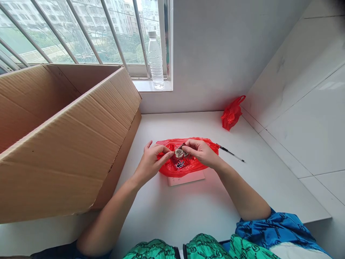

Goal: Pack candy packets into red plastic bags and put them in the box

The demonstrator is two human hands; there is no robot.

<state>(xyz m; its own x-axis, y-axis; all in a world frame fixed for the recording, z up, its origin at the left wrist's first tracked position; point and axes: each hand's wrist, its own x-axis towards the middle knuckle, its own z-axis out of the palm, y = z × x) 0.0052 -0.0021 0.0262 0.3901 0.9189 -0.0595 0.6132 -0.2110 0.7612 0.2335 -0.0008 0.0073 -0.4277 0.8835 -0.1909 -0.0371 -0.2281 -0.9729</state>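
Observation:
Between my hands is a small dark snack packet (181, 152) with pale printed characters. My left hand (154, 158) pinches its left end between thumb and finger. At its upper right edge, my right hand (201, 153) grips it the same way. Beneath the packet, a red plastic bag (198, 168) lies spread out, with a second red packet (182, 164) resting on it. A pink notepad (187, 178) with some writing sticks out from under the bag's near side.
A large open cardboard box (81, 144) fills the left side. Right of the bag lies a pen (231, 153), partly covered. A crumpled red bag (232, 113) sits at the back right corner. A clear water bottle (155, 59) stands on the sill by the barred window.

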